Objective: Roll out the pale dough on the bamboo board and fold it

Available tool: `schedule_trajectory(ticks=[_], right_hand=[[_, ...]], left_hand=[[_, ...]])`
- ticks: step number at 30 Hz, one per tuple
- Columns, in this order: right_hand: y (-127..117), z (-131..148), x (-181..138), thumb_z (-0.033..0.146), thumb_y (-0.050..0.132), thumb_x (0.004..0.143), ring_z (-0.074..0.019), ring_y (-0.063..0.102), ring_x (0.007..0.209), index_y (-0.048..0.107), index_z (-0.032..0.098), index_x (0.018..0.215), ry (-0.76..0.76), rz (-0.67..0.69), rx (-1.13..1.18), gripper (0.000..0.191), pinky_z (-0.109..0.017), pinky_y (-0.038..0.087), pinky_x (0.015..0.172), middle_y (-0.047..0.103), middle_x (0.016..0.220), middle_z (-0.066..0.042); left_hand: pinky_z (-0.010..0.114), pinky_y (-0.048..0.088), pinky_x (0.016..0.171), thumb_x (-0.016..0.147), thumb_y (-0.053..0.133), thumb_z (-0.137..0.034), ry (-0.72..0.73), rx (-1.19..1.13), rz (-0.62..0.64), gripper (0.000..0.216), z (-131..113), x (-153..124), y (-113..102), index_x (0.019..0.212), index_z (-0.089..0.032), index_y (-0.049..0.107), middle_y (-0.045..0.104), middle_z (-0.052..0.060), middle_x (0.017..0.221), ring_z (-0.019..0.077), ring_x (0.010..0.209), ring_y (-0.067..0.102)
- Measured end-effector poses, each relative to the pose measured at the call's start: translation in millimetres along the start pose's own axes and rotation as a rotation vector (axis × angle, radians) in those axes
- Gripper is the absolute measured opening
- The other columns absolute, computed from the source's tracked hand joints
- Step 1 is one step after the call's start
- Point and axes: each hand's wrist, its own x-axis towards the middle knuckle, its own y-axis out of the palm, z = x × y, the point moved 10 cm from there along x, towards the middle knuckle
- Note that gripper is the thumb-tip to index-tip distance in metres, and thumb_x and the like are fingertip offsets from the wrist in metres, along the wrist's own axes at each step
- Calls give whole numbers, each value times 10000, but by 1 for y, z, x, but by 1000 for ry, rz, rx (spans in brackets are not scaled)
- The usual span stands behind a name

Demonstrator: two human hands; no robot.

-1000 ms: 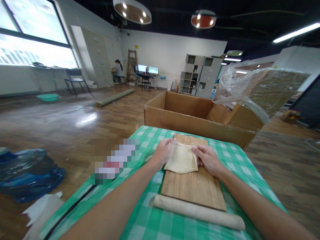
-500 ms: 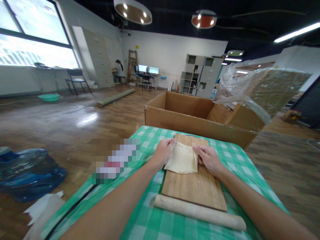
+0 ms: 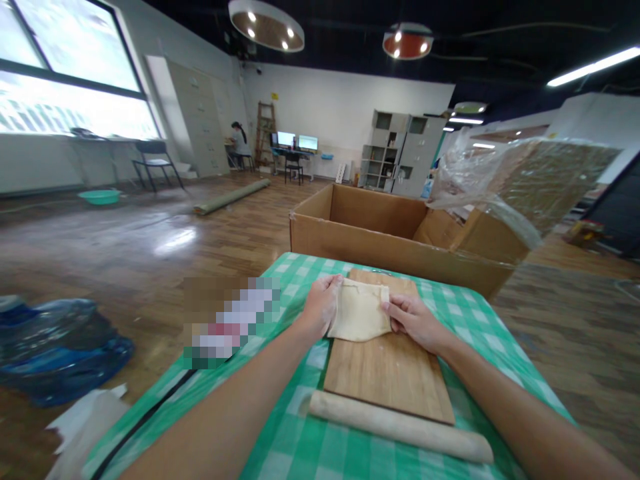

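Observation:
A pale, flat sheet of dough (image 3: 361, 312) is stretched between my two hands over the far part of a wooden cutting board (image 3: 390, 380). My left hand (image 3: 323, 303) pinches its left edge near the upper corner. At the right edge, my right hand (image 3: 411, 320) grips the sheet between thumb and fingers. The dough's lower edge hangs in a slight curve; whether it touches the board I cannot tell. A wooden rolling pin (image 3: 400, 427) lies across the near end of the board, on the checked tablecloth.
The green and white checked tablecloth (image 3: 285, 427) covers the table. On its left lies a blurred-out item (image 3: 233, 323) with a black cable (image 3: 145, 420). A big cardboard box (image 3: 350, 233) stands just behind the table. A large blue water bottle (image 3: 65, 350) rests on the floor at left.
The dough sheet has shifted slightly left and up with my left hand. My right hand has slid lower along the right edge, which now looks straighter.

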Motion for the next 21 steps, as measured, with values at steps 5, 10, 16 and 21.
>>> schedule_trajectory(ticks=[5, 10, 16, 21], right_hand=[[-2, 2, 1, 590, 659, 921, -155, 589, 689, 698, 208, 975, 0, -73, 175, 387, -279, 459, 656, 697, 834, -3], [-3, 3, -2, 595, 702, 888, -170, 617, 724, 732, 189, 981, 44, -100, 157, 418, -275, 462, 634, 723, 883, -31], [-4, 6, -4, 608, 795, 786, -170, 609, 656, 729, 200, 922, 61, -180, 130, 435, -275, 451, 576, 724, 821, -29], [0, -2, -1, 608, 710, 852, -222, 685, 818, 746, 223, 1003, 75, -191, 458, 415, -336, 531, 745, 763, 936, -51]], left_hand=[[278, 522, 649, 722, 751, -384, -274, -243, 64, 240, 10, -12, 15, 799, -165, 690, 729, 45, 716, 196, 657, 687], [294, 528, 657, 775, 725, -543, -482, -215, 453, 396, 10, -43, 53, 828, -152, 710, 765, 99, 769, 215, 667, 703], [255, 485, 607, 749, 819, -521, -366, 16, 552, 396, 7, -51, 60, 859, -150, 735, 775, 87, 831, 179, 659, 679], [258, 502, 638, 754, 816, -514, -270, 45, 428, 397, 11, -37, 51, 911, -156, 746, 781, 89, 896, 189, 719, 704]])
